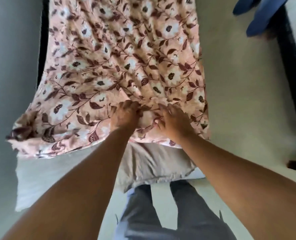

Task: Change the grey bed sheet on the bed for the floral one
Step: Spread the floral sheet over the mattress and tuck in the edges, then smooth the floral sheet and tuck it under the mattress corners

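Our left hand (pixel 125 115) grips the bunched floral sheet (pixel 119 54); our right hand (pixel 174 122) rests on it, grip unclear.

Soft even daylight, motion-blurred throughout, edges perhaps wide-angle stretched.

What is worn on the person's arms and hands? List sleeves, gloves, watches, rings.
The left forearm and right forearm are bare, no sleeve showing. The left hand and right hand wear no gloves. No watch or bracelet shows at either wrist. Rings cannot be judged through the blur.
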`<state>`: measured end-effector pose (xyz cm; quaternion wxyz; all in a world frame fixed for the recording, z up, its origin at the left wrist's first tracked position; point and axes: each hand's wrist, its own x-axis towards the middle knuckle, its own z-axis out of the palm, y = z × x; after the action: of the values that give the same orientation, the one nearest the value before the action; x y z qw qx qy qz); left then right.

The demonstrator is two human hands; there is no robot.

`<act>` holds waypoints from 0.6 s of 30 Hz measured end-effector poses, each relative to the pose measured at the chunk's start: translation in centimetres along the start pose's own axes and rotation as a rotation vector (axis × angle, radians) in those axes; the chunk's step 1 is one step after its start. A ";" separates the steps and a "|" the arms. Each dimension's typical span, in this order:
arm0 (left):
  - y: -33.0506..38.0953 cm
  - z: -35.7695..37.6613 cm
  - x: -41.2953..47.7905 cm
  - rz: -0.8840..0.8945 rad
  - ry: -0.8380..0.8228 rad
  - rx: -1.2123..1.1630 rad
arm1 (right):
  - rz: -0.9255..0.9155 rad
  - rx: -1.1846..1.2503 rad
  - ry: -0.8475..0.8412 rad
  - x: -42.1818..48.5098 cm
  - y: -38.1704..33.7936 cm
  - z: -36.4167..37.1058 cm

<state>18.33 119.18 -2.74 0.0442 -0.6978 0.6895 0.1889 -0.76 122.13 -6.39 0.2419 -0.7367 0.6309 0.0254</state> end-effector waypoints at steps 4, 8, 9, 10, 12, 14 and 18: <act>-2.7 0.2 -1.3 0.081 -0.164 0.021 | 0.036 -0.039 0.041 -0.1 -2.1 1.2; -4.4 0.3 -4.1 0.252 -0.191 0.073 | 0.090 -0.025 0.072 -1.9 -3.8 1.5; -5.2 0.4 -4.5 0.282 -0.171 0.081 | 0.080 -0.030 0.071 -2.5 -4.3 1.5; -5.9 0.6 -5.0 0.316 -0.155 0.094 | 0.068 -0.041 0.066 -3.2 -4.3 1.7; -7.4 0.9 -5.8 0.393 -0.110 0.132 | 0.058 -0.066 0.032 -5.0 -4.6 2.3; -8.7 1.0 -6.6 0.438 -0.058 0.176 | 0.089 -0.083 0.039 -7.1 -5.0 2.9; -10.7 2.0 -9.4 0.507 -0.035 0.185 | 0.337 -0.047 0.124 -11.4 -6.0 4.4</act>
<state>28.64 129.24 -3.64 0.0711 -0.4926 0.8556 0.1423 3.79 134.85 -4.39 0.1776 -0.6264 0.7582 0.0348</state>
